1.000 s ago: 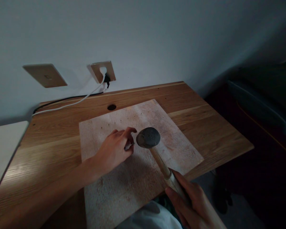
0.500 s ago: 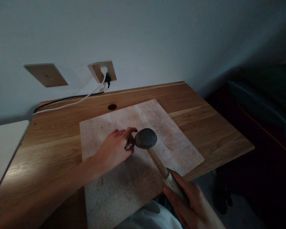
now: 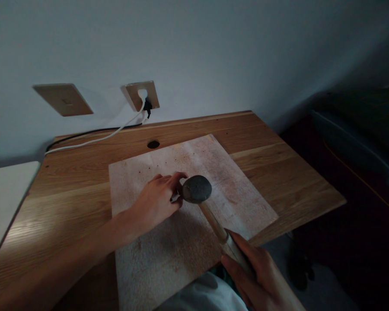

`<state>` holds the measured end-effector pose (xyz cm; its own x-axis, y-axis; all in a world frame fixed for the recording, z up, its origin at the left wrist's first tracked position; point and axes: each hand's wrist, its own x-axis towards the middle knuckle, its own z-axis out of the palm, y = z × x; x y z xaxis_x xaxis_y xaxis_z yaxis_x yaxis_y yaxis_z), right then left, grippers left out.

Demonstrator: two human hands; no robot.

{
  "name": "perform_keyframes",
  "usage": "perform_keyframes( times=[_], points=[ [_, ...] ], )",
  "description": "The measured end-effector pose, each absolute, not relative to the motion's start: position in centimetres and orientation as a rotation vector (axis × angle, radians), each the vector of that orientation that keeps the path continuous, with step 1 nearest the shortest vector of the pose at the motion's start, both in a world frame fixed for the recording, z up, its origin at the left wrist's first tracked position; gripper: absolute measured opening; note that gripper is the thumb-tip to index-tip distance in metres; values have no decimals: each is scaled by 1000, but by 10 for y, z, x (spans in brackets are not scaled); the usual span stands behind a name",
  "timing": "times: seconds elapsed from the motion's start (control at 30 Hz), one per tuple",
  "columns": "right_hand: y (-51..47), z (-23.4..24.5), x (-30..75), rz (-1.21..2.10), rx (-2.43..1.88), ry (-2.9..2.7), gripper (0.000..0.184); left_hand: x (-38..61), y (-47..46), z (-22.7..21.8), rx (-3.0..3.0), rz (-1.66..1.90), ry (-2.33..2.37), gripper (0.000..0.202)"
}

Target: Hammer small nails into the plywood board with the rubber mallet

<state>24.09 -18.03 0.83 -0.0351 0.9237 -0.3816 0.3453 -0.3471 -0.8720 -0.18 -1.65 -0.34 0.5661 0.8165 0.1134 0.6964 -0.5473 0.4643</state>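
Observation:
A pale worn board lies on a wooden desk. My left hand rests on the board with thumb and forefinger pinched on a small nail. My right hand grips the wooden handle of a hammer at the desk's front edge. The hammer's dark round head sits right beside my left fingertips, over the nail. A row of small dark holes or nail heads dots the board's far part.
A round cable hole is in the desk behind the board. White and black cables run from a wall socket. A blank wall plate is to the left. A white surface adjoins the desk's left side. Dark furniture stands right.
The hammer head has moved left and slightly down, from a small gap to right against my left fingertips. My left hand has stayed put.

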Motion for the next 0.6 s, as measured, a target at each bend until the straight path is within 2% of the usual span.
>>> perform_keyframes(
  times=[0.6],
  points=[
    [-182, 8, 240, 1333, -1738, -1357, 64, -2, -15, -4, 2401, 472, 1224, 57]
  ],
)
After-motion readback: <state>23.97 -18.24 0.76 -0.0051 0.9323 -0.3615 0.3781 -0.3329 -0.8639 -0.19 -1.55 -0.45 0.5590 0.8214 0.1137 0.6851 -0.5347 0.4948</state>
